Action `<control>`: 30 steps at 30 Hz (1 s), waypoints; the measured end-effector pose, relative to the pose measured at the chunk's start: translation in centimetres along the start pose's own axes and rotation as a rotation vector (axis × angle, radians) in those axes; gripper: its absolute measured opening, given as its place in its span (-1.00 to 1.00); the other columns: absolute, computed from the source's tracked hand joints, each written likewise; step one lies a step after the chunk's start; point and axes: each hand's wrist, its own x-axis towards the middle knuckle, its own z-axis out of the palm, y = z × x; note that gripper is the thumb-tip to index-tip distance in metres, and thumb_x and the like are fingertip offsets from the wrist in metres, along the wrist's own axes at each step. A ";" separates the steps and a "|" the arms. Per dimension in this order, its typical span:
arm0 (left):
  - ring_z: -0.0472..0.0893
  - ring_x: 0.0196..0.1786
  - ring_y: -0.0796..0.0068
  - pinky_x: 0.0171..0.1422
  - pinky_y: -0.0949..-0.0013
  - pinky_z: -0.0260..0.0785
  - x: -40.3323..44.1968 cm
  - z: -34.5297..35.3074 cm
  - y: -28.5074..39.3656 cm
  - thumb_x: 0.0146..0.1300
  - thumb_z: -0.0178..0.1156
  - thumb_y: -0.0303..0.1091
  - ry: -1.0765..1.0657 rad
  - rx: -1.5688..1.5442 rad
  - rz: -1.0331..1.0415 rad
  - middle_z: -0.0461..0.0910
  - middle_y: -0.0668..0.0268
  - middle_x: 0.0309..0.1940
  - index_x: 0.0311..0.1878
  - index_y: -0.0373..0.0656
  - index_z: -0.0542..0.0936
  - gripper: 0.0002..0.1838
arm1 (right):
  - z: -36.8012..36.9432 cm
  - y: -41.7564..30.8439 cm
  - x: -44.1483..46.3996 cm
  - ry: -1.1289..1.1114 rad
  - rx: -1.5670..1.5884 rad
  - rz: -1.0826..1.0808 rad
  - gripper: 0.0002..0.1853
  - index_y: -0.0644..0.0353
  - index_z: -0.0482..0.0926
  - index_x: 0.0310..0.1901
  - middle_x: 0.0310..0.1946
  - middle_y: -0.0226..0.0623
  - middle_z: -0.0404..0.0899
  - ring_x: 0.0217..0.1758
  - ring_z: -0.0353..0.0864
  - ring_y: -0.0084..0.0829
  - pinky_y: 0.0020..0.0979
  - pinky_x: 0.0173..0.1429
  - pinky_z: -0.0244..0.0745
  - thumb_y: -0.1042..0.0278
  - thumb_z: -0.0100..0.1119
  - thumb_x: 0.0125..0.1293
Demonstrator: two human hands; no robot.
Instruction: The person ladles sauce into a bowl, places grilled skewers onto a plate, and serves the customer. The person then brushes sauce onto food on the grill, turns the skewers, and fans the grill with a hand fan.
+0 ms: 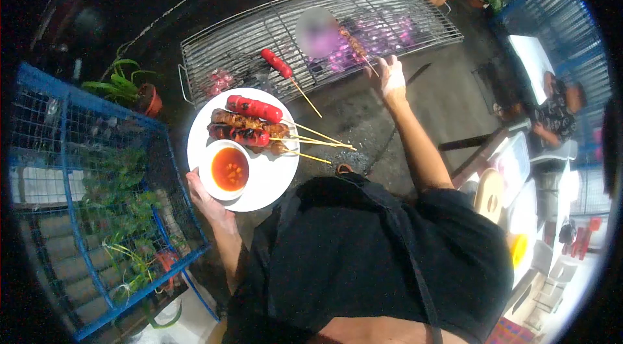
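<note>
Black shirt [383, 259] foremost, left hand [214, 206] clasping the white plate [276, 178], best held level, the right hand [392, 78], half-curled, grip unclear, should pinch the bare stick [371, 65] of the meat skewer [353, 43] on the grill [246, 32].

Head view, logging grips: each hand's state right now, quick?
Left hand: holding the white plate.
Right hand: by the meat skewer on the grill; grip cannot be told.

From my head the camera looks forward and steeply down, my black top [376, 253] close at lower centre, the grill [241, 37] farther off at upper centre.
</note>
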 end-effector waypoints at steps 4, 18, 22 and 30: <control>0.58 -0.19 0.41 -0.08 0.36 0.47 -0.2 0.3 0.3 0.36 -0.11 0.10 0.024 -0.044 0.011 0.52 0.19 -0.25 -0.10 -0.33 0.43 -0.45 | -2.1 -6.5 0.4 -0.353 0.441 -0.018 -0.72 0.22 0.59 -0.34 -0.38 -0.09 0.55 -0.25 0.53 -0.10 -0.19 -0.13 0.45 0.13 0.20 0.16; 0.55 -0.15 0.45 -0.05 0.37 0.44 0.8 4.1 0.8 0.36 -0.07 0.04 -0.198 -0.008 -0.023 0.51 0.25 -0.20 -0.12 -0.27 0.43 -0.53 | -4.9 -7.7 -1.1 -0.911 0.934 0.541 -0.48 0.26 0.57 -0.10 -0.25 -0.17 0.63 -0.23 0.62 -0.38 -0.37 -0.13 0.50 -0.12 -0.04 0.31; 0.54 -0.12 0.45 -0.02 0.36 0.42 -2.1 7.7 1.3 0.36 -0.06 0.03 -0.335 0.016 -0.005 0.50 0.24 -0.18 -0.09 -0.27 0.43 -0.54 | -13.0 -6.3 -2.4 -1.062 1.453 0.785 -0.43 0.25 0.45 0.05 -0.19 -0.20 0.59 -0.24 0.59 -0.43 -0.45 -0.20 0.54 -0.15 -0.18 0.37; 0.47 0.12 0.18 0.20 0.13 0.37 -2.2 14.0 -3.6 0.37 -0.22 0.14 -0.668 0.010 -0.109 0.38 0.03 0.13 0.25 -0.28 0.24 -0.34 | -18.2 -2.7 -6.9 -0.777 1.478 0.897 -0.53 0.22 0.36 0.19 -0.19 -0.29 0.58 -0.29 0.59 -0.51 -0.45 -0.20 0.57 0.20 0.03 0.30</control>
